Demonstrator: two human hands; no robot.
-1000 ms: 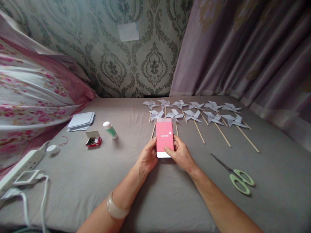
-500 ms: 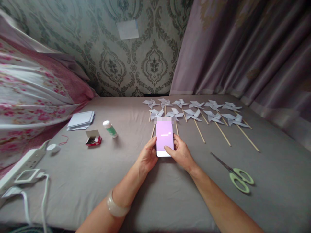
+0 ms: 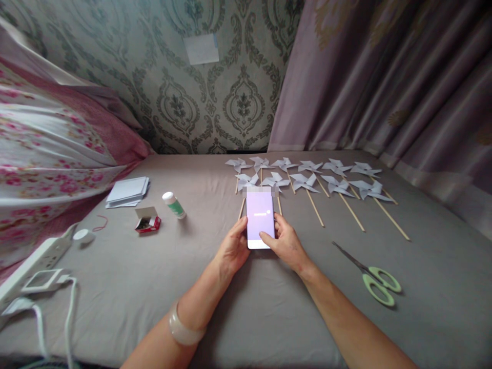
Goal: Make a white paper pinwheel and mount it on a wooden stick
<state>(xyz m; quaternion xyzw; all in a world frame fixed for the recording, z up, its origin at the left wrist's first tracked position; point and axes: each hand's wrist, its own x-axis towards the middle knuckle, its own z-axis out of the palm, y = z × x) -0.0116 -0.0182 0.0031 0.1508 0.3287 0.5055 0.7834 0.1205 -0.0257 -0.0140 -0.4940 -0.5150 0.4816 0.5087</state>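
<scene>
A smartphone (image 3: 260, 218) with a lit, pale purple screen is held upright between both hands, above the grey cloth. My left hand (image 3: 235, 246) grips its left edge, thumb along the side. On the other side, my right hand (image 3: 289, 243) clasps the right edge, and its thumb rests over the lower part of the screen. Behind the phone lie two rows of white paper pinwheels (image 3: 305, 183) on wooden sticks; the phone partly covers the nearest ones. Green-handled scissors (image 3: 378, 284) lie to the right of my right hand, apart from it.
Left of the hands stand a glue stick (image 3: 175, 206) and a small open red box (image 3: 148, 224) with small dark pieces inside. Farther left are a stack of white paper (image 3: 127, 192), a white cap (image 3: 83, 236), a red string (image 3: 101, 223) and a power strip (image 3: 36, 264) with cables.
The phone's screen tint has shifted from pinkish to a bluer purple. Both hands keep the same hold on the phone.
</scene>
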